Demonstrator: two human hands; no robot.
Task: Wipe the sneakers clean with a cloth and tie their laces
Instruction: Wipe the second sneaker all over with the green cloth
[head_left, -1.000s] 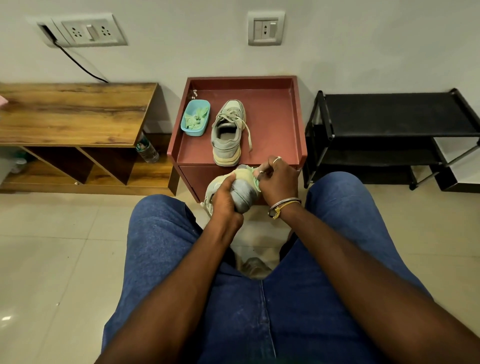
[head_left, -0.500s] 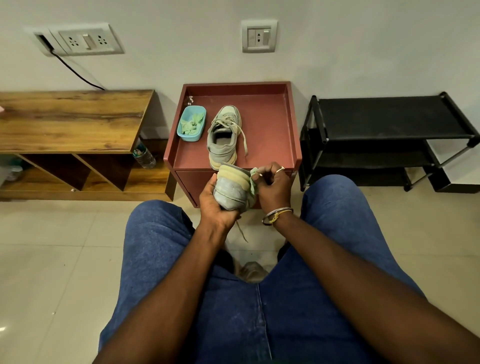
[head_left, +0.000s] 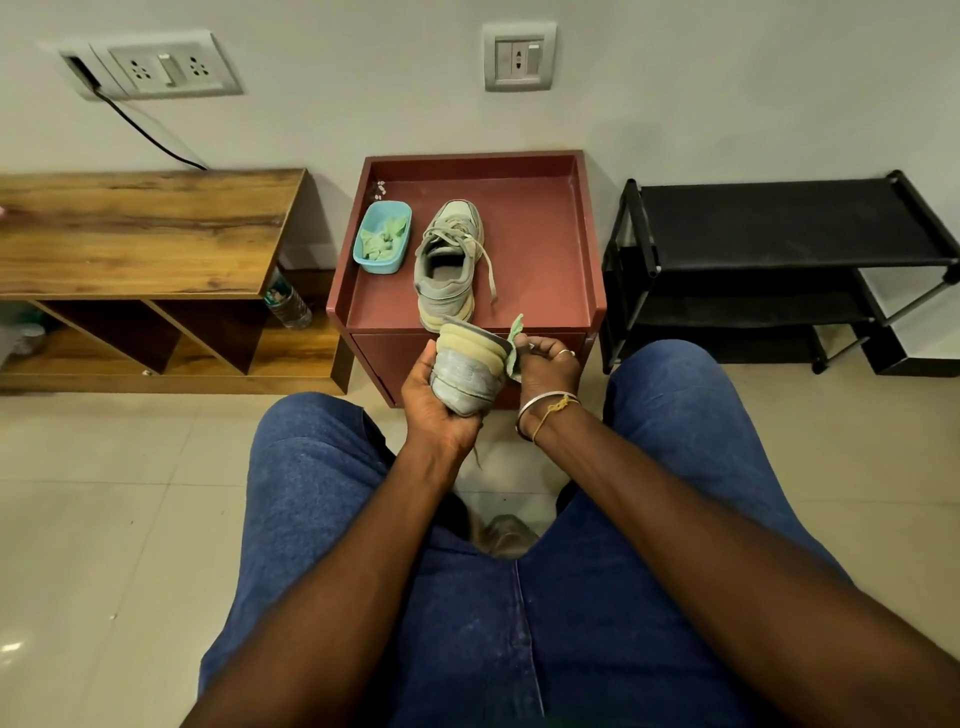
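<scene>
A seated person cleans a sneaker (head_left: 467, 369) held over the knees, just in front of the red table (head_left: 545, 234). The left hand (head_left: 434, 400) cups and grips it from below, sole uppermost. The right hand (head_left: 545, 364), wrist bent, pinches a green cloth (head_left: 515, 343) against the sole's edge. Short, firm strokes along the midsole ridges, with the shoe braced, would likely serve best. The second sneaker (head_left: 449, 260) sits on the table, laces loose, beside a blue tub (head_left: 382, 236).
</scene>
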